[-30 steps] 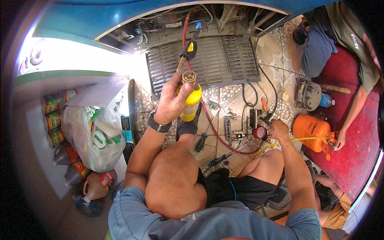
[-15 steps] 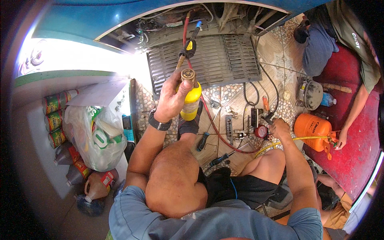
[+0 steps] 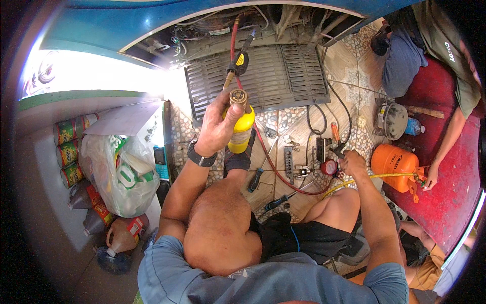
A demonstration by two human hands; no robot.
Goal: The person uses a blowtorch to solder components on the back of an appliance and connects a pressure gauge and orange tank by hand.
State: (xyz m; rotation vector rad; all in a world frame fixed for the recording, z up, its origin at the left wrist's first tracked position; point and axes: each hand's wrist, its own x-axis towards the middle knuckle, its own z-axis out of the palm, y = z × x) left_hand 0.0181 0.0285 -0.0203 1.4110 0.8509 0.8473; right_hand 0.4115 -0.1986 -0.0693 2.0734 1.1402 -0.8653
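My left hand [image 3: 217, 124] is wrapped round a gas torch [image 3: 242, 129] with a yellow cylinder and brass fitting. Its black burner end [image 3: 240, 62] points away, toward the opening under the blue panel, with a faint bluish tip. On the floor, my right hand [image 3: 353, 163] is closed at the side of a manifold gauge set [image 3: 329, 167]; its fingertips are partly hidden. A red hose [image 3: 268, 158] runs from the set toward the opening. A yellow hose [image 3: 382, 176] reaches from an orange gas cylinder [image 3: 395, 167], where another person's hand [image 3: 431, 178] touches the valve.
A slotted grille panel [image 3: 258, 76] lies before the opening. Screwdrivers [image 3: 256, 180] and a flaring bar [image 3: 289, 164] lie on the tiles. At left are a plastic bag [image 3: 121, 177], cans [image 3: 68, 152] and bottles [image 3: 126, 235]. A tin [image 3: 394, 120] stands by a red surface [image 3: 455, 152].
The bright blue at the torch's tip has become fainter. Both hands stay nearly where they were; the whole view has shifted only slightly.
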